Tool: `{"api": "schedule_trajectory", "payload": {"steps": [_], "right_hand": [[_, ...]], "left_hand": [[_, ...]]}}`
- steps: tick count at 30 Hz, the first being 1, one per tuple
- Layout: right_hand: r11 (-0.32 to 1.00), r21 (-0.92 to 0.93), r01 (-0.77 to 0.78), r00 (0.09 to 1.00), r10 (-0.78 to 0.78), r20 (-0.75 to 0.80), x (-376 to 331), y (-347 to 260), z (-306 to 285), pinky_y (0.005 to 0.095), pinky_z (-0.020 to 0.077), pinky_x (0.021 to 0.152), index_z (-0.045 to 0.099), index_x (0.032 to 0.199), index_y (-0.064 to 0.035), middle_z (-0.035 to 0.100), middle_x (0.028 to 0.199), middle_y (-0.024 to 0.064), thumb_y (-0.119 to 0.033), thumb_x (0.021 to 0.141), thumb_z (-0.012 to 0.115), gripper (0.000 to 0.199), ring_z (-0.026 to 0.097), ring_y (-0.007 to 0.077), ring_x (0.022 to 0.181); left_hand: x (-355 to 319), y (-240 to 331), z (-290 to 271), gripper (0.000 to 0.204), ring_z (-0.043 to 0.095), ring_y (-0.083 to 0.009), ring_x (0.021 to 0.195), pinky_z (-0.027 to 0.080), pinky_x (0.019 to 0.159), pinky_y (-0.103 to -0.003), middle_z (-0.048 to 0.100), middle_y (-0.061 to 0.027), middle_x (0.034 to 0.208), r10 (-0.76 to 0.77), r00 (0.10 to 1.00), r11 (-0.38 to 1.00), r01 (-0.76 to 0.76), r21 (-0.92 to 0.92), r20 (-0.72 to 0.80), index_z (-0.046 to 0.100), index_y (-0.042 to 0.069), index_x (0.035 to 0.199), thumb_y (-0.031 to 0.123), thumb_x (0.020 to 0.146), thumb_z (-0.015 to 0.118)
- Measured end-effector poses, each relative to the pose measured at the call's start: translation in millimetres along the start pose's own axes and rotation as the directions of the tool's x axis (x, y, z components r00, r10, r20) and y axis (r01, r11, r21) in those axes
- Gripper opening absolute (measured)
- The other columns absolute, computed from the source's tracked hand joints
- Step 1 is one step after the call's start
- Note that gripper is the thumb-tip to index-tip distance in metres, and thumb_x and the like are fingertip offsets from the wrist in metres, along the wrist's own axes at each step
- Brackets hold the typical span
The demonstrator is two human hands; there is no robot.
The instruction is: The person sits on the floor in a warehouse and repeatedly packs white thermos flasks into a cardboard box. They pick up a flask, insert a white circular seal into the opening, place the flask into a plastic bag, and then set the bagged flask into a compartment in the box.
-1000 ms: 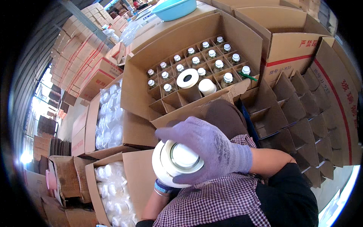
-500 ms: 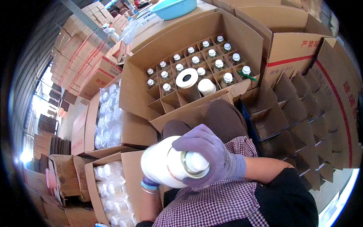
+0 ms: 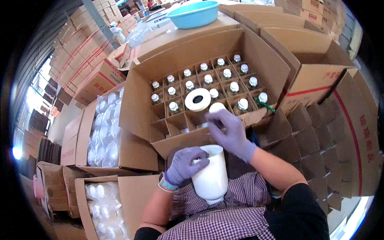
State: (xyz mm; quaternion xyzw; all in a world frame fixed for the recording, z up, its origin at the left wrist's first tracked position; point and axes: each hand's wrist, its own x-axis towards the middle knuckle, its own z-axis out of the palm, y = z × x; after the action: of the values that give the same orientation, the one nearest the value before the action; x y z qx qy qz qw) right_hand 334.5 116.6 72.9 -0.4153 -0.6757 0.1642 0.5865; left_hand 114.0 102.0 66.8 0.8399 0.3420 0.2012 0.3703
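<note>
My gloved left hand [image 3: 186, 164] is closed round the side of a glossy white vessel [image 3: 211, 180], which stands tilted in front of my lap. Its wide rim faces up, and a narrower end points toward me. My gloved right hand [image 3: 231, 130] is over the near edge of a divided carton [image 3: 138, 100], thumb and fingers apart. Just beyond its fingertips a white rounded piece [image 3: 217, 107] shows, partly covered; whether they touch I cannot tell. A cream tape roll [image 3: 197, 100] lies on the dividers beside it. Several bottles with white caps [image 3: 234, 86] stand in the compartments.
To the left, cartons hold clear-wrapped items [image 3: 105, 136] and wrapped white pieces [image 3: 105, 208]. Cardboard dividers [image 3: 316, 148] stand at the right, below open cartons [image 3: 304, 52]. A blue basin [image 3: 193, 15] sits behind. A green strip [image 3: 265, 105] lies at the carton's right.
The white vessel has turned from lying sideways in my hands to more upright. My right hand has left it and moved forward to the carton; my left hand now shows on its side.
</note>
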Motion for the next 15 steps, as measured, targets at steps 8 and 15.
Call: {"api": "schedule_trajectory", "payload": {"steps": [8,15], "right_hand": [[0.632,-0.709,0.313,0.763,0.278,0.584,100,179,79,0.0469,0.0465,0.1,0.064,0.123,-0.0188,0.07,0.118,0.0067,-0.023,0.083,0.068,0.041,0.064,0.0308,0.114],[0.845,0.301,-0.442,0.747,0.16,0.645,92,37,73,0.0398,0.0504,0.097,0.06,0.125,0.0015,0.067,0.114,0.0187,-0.02,0.091,0.057,0.041,0.065,0.0266,0.109]], "left_hand": [[-18,-17,-1,0.058,0.057,-0.0281,0.123,0.046,0.105,-0.042,0.056,-0.0181,0.136,-0.037,0.921,0.88,-0.154,-0.449,-0.389,0.052,0.002,0.138,0.04,0.095,0.063],[-19,-30,-47,0.086,0.053,-0.0253,0.13,0.043,0.111,-0.041,0.052,-0.0154,0.144,-0.27,0.914,0.486,-0.144,-0.862,-0.305,0.034,-0.001,0.151,0.059,0.095,0.06]]}}
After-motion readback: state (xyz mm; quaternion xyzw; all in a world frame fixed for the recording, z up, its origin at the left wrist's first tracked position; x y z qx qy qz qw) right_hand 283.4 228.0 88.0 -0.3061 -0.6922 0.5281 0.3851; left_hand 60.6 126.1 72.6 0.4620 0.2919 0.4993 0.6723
